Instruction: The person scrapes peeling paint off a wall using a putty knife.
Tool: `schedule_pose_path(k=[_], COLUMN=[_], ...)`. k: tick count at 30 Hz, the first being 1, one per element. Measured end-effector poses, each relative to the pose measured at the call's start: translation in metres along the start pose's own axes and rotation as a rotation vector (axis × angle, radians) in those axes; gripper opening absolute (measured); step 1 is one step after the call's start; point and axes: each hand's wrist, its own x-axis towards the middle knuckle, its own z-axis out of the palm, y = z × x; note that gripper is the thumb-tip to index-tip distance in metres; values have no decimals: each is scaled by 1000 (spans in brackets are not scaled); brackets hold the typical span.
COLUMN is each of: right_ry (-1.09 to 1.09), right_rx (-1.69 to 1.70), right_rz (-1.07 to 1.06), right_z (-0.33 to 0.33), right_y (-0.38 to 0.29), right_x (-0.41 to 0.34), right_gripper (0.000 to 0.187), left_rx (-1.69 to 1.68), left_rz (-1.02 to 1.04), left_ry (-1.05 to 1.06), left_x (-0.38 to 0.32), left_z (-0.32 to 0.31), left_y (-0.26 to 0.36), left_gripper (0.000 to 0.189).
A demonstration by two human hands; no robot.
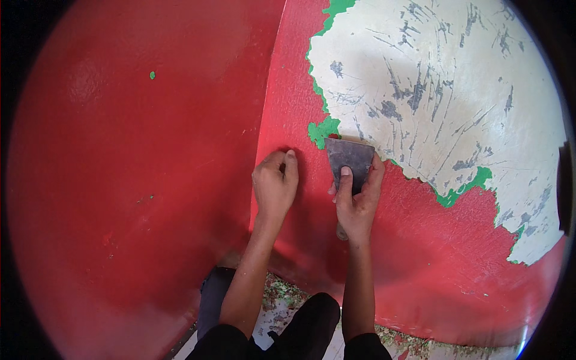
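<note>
My right hand holds a paint scraper with a wide metal blade, thumb lying on the blade. The blade's edge meets the border where red paint gives way to a bare off-white patch with grey scratches. A ragged rim of green paint shows just above and left of the blade. To the left of the scraper, my left hand rests by the red surface with its fingers curled; whether something small is between them is hidden.
A large glossy red surface spreads on the left, beyond a seam. Paint flakes litter the pale floor at the base of the surface, around my dark-clothed legs. A dark object stands at the far right rim.
</note>
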Motion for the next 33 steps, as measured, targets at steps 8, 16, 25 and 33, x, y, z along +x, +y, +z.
schedule_pose_path(k=[8,16,25,33], right_ry=[-1,-16,9,-6], right_rx=[-32,-90,-87,-43], right_rz=[-25,-31,-9,-24], right_z=[3,2,5,3], right_y=[-2,2,1,1], right_x=[1,-1,-1,-1], right_gripper=[45,44,44,44], left_rx=[-120,17,164,271], left_rz=[556,864,1036,1025], left_ry=[277,67,77,112], left_x=[32,71,74,76], left_z=[-2,-16,-19,-13], left_y=[21,18,20,29], left_gripper=[18,17,12,10])
